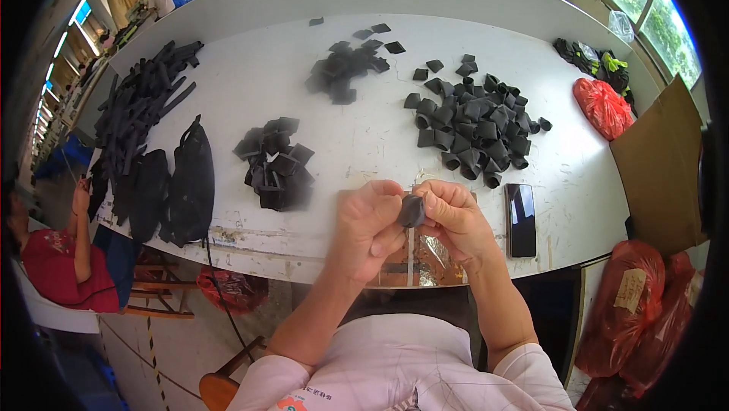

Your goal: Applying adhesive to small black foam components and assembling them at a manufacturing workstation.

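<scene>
A single wide head-worn view looks steeply down and forward from close above the person's lap, over the near edge of the white desk (pixel 364 145) toward far windows, edges bending.

On the table (pixel 364 153) before you, piles of pieces (pixel 474 126) sit upper right, phone (pixel 521 219) right, bags (pixel 171 187) left.
</scene>
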### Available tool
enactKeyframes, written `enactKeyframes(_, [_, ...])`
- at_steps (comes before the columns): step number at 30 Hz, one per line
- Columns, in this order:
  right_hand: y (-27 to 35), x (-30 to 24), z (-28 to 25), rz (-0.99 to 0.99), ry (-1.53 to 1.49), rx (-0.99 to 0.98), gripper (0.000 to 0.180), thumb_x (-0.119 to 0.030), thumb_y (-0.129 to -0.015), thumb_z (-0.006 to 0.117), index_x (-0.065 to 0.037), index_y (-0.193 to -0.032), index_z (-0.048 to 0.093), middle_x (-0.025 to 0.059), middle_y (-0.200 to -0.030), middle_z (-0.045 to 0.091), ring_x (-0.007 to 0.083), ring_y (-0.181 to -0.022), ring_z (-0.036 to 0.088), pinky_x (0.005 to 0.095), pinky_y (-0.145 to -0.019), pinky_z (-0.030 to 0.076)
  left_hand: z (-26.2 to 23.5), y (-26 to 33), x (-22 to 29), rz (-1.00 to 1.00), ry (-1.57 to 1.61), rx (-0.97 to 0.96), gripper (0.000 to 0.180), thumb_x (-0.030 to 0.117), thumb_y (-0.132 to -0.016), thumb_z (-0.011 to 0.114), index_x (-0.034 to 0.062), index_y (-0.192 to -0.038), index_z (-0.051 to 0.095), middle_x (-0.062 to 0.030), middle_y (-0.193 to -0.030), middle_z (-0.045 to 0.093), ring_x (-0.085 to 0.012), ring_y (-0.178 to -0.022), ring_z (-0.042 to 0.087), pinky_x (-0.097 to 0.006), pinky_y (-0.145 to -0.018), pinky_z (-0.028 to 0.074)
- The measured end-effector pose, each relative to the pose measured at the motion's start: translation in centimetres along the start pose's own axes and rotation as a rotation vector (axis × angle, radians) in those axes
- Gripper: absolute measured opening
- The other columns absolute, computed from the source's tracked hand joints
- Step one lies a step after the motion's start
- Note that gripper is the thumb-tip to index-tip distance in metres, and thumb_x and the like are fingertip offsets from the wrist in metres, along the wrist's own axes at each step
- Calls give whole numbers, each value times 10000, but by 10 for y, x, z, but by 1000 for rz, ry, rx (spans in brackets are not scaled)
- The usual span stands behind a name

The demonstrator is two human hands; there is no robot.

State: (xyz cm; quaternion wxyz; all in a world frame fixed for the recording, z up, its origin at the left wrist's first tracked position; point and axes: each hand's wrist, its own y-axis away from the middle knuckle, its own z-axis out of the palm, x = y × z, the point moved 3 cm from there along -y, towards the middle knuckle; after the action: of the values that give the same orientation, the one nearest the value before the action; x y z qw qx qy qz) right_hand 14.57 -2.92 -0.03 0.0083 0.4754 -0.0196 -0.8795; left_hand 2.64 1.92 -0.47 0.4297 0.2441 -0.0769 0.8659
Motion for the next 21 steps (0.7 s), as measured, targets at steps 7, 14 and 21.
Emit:
enactKeyframes(7, [-6, -12, 7, 18, 113, 3, 230, -228, -866, 534, -52, -719, 513, -62, -607, 408, 33, -529, 317, 195, -481, 256, -2, -6, 3, -29, 243, -29, 142, 73, -883, 424, 31, -990, 508, -33, -652, 518, -41, -340, 261, -184, -341, 227])
enactKeyframes(14, [-10, -5, 2, 3, 100, -39, 240, -240, -860, 543, -51, -716, 513, -56, -587, 405, 40, -528, 326, 199, -486, 273, -1, -7, -2, -39, 200, -62, 129, 72, -876, 444, 28, -978, 509, -30, -662, 523, -35, -353, 264, -182, -348, 229])
enactKeyframes(21, [-10, -10, -1, -27, 198, 26, 252, -250, -856, 549, -42, -716, 528, -59, -572, 422, 46, -529, 382, 206, -501, 329, 5, -2, 3, 252, -454, 115, 155, 49, -834, 525, 34, -988, 509, -34, -749, 558, -46, -504, 406, -172, -443, 321])
